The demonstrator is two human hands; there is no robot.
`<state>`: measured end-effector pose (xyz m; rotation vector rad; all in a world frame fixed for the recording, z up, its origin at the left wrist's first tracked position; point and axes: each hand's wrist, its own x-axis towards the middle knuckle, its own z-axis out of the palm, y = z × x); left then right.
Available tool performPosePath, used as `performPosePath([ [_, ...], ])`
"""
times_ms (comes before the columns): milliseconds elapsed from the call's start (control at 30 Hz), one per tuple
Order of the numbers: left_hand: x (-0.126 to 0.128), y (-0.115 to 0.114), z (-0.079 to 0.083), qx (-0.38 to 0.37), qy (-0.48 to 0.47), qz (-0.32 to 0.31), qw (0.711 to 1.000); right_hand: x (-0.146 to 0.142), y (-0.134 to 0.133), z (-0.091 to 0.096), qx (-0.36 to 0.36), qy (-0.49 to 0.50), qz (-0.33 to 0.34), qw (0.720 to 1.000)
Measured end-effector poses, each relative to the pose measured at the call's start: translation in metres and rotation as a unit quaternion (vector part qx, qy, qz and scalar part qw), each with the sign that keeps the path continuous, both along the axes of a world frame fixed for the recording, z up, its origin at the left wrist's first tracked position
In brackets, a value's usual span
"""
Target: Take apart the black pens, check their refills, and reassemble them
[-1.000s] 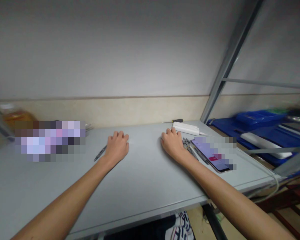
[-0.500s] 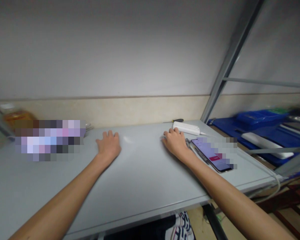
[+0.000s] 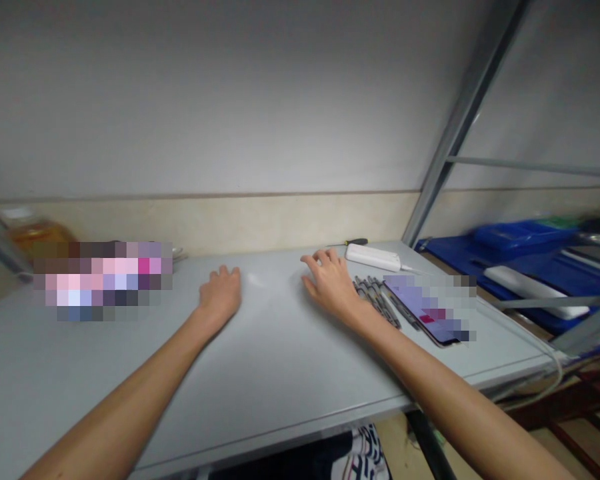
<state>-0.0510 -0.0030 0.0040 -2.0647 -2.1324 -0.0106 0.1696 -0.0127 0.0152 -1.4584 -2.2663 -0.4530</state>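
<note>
My left hand (image 3: pixel 221 293) rests on the grey table (image 3: pixel 280 360) with its fingers curled under. The dark pen that lay beside it is out of sight, apparently inside the hand. My right hand (image 3: pixel 330 285) lies open on the table with its fingers spread, just left of a row of several dark pens (image 3: pixel 377 300). A phone (image 3: pixel 420 310) with a lit screen lies right of the pens. A white oblong device (image 3: pixel 373 257) sits just beyond my right hand's fingertips.
A small screwdriver (image 3: pixel 351 242) lies by the back wall. A slanted metal rack post (image 3: pixel 460 120) rises at the table's right rear, with blue trays (image 3: pixel 520 237) behind it. A bottle of amber liquid (image 3: pixel 30 233) and a blurred-out item stand at the left. A white cable (image 3: pixel 545 373) hangs off the right edge.
My left hand slid left over the pen and curled; the pen is no longer visible. My right hand moved left off the row of pens and spread its fingers.
</note>
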Motion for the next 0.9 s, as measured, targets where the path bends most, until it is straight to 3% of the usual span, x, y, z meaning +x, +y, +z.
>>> performPosePath([
  [100, 0.005, 0.001, -0.002, 0.012, -0.051, -0.075, 0.996, -0.005, -0.002, -0.007, -0.016, 0.016, 0.038, 0.999],
  [167, 0.012, 0.002, -0.006, 0.026, -0.14, -0.156, 0.978, -0.007, -0.004, -0.011, -0.031, 0.013, 0.068, 0.997],
  [267, 0.025, 0.001, -0.013, 0.031, -0.343, -0.245, 0.906, -0.009, -0.008, -0.015, -0.043, -0.016, 0.105, 0.993],
  [367, 0.037, -0.002, -0.018, -0.023, -0.522, -0.25, 0.815, -0.012, -0.012, -0.015, -0.032, -0.06, 0.103, 0.992],
  [433, 0.042, -0.004, -0.018, -0.069, -0.598, -0.245, 0.76, -0.015, -0.014, -0.014, -0.022, -0.092, 0.088, 0.992],
  [500, 0.043, -0.005, -0.016, -0.094, -0.618, -0.252, 0.739, -0.017, -0.014, -0.014, -0.025, -0.121, 0.081, 0.989],
  [533, 0.042, -0.006, -0.014, -0.09, -0.6, -0.263, 0.75, -0.017, -0.014, -0.015, -0.032, -0.132, 0.078, 0.988],
  [600, 0.038, -0.007, -0.01, -0.047, -0.511, -0.298, 0.805, -0.015, -0.012, -0.017, -0.056, -0.137, 0.064, 0.987],
  [667, 0.032, -0.008, -0.007, 0.025, -0.374, -0.332, 0.866, -0.01, -0.009, -0.019, -0.088, -0.118, 0.034, 0.988],
  [733, 0.028, -0.009, -0.005, 0.077, -0.23, -0.351, 0.904, -0.003, -0.006, -0.02, -0.12, -0.091, 0.013, 0.988],
  [900, 0.034, -0.01, -0.005, 0.125, 0.006, -0.352, 0.928, 0.002, -0.006, -0.016, -0.182, -0.056, 0.025, 0.981],
])
